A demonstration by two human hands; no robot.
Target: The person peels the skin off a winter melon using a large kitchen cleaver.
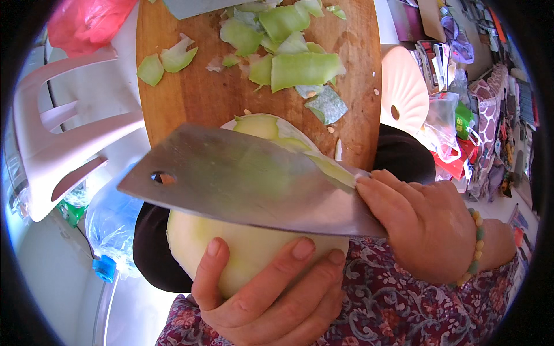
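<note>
My right hand (426,225), with a beaded bracelet at the wrist, grips a steel cleaver (255,186) near the handle end; the handle itself is hidden in the fist. The broad blade lies across a large pale peeled melon or gourd (242,242), covering its middle. Below, my left hand (272,294) supports the gourd with spread fingers. Strips of green-white flesh show along the blade's far edge. Beyond, a wooden cutting board (207,95) carries green peel pieces (303,71), a grey-green rind piece (326,105) and a few seeds.
Part of another flat blade or sheet (194,6) crosses the board's far edge. A pink plastic chair (82,125) and a red bag (91,24) are at left, above a clear blue-tinted bag (117,216). A shell-patterned pink plastic piece (402,88) and assorted bags stand right.
</note>
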